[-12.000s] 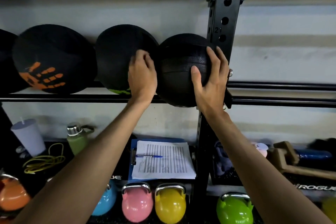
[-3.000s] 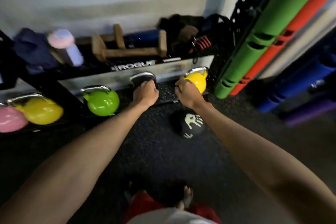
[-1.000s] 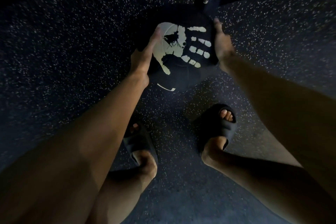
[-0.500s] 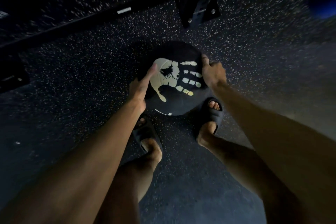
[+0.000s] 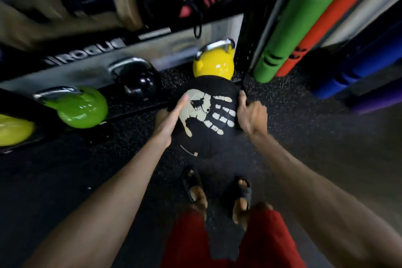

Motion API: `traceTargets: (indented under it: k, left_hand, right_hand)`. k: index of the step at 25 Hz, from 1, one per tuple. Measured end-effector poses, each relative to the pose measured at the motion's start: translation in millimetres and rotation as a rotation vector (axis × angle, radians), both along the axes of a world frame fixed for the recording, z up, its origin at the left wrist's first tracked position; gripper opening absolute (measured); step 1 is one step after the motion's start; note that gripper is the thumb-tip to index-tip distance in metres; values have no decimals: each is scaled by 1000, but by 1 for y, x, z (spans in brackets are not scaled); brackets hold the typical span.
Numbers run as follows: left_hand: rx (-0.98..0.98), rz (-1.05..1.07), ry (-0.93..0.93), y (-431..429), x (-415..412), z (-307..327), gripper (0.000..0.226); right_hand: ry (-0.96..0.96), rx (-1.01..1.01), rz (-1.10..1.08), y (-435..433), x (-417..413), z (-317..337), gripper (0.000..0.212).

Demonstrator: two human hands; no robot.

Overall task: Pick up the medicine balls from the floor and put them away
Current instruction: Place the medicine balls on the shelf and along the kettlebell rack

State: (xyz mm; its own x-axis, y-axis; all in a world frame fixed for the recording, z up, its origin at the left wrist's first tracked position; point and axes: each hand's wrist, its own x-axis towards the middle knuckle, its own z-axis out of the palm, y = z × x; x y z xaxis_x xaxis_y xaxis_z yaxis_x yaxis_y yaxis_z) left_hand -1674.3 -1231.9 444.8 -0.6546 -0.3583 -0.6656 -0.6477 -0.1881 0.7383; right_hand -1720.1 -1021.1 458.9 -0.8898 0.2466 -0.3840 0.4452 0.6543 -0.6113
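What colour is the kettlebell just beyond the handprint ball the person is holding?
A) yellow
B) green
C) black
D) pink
A: the yellow kettlebell shows directly past the top edge of the medicine ball, while the green and black ones sit further left.

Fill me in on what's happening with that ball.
A person is holding a black medicine ball with a pale handprint on it between both hands. The left hand presses flat against its left side with straight fingers, and the right hand curls round its right side. The ball seems to be clear of the floor, above the person's sandalled feet. It is not yet put away. Just behind it, a yellow kettlebell, a black kettlebell and a green kettlebell sit on the low rack shelf.
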Motion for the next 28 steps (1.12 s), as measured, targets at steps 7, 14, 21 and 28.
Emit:
traceTargets:
  k: [7,14,21,28]
  left_hand:
    - [-133,122,268,-16,27,173,67]
    - [-216,300,482,-30,56,294,75]
    - [-354,437,647,-48,84,398,90]
    - [-408,476,996,-92,72,513,50]
  right_hand:
    - [312,-81,82,-19,19,170,82]
    - [583,-201,152,-46,25,286,74]
    - [872,-374,237,-81,24,398,55]
    - [1113,-565,267,-142,-6,516,51]
